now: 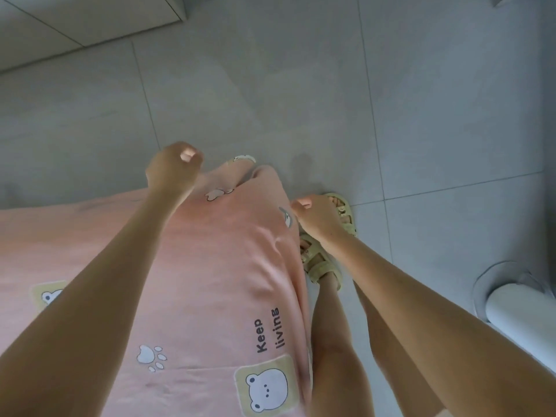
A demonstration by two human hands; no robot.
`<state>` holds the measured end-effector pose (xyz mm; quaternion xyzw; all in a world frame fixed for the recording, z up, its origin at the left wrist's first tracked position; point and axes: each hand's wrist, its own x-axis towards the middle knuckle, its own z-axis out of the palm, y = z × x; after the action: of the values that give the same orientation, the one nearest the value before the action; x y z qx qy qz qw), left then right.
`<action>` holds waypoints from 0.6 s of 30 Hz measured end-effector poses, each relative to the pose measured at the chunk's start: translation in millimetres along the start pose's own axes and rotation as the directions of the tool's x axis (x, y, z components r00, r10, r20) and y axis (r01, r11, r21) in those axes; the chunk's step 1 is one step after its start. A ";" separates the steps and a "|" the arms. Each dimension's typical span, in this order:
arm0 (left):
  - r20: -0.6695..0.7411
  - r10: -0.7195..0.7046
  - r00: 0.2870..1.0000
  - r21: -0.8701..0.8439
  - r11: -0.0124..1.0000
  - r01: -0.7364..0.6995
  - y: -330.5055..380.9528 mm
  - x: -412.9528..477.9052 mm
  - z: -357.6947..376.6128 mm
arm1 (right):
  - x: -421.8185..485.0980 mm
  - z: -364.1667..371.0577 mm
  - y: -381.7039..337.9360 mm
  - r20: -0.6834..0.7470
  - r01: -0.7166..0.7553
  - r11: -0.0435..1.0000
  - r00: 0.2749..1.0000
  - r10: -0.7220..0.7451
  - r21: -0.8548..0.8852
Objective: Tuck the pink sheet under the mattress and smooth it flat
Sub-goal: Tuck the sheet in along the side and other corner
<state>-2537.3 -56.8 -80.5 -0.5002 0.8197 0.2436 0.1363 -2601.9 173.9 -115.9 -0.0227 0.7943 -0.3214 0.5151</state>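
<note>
The pink sheet (216, 266), printed with bear patches and the words "Keep living", covers the bed across the lower left. Its corner bunches up into a ridge between my hands, over the grey floor. My left hand (173, 168) is curled into a fist at the sheet's far edge and seems to grip the fabric there. At the right edge of the sheet, beside a bear print, my right hand (314, 219) pinches the fabric. The mattress is hidden under the sheet.
Grey floor tiles (301, 85) fill the upper part of the view. My feet in pale yellow sandals (323, 266) stand close to the bed's right side. A white round object (517, 308) sits on the floor at right. A pale cabinet base (90, 22) is at upper left.
</note>
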 end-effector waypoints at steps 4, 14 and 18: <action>0.085 -0.017 0.996 0.130 0.991 0.006 -17.9 5.5 -14.8 | 9.9 11.9 -7.7 0.074 -0.114 0.991 0.991 0.109 0.070; 0.462 0.013 0.887 0.214 0.969 -0.126 -14.5 -9.4 11.7 | -29.8 33.1 -10.9 -0.210 0.155 0.982 0.969 -0.130 0.107; 0.482 -0.007 0.876 0.142 0.987 -0.070 -9.7 -4.8 17.2 | -24.3 42.5 -15.7 0.105 -0.015 0.957 0.994 -0.017 0.290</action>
<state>-2526.8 -47.6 -95.3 -0.3986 0.7846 0.2978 0.3700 -2559.8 149.7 -99.2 0.0356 0.7099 -0.4332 0.5542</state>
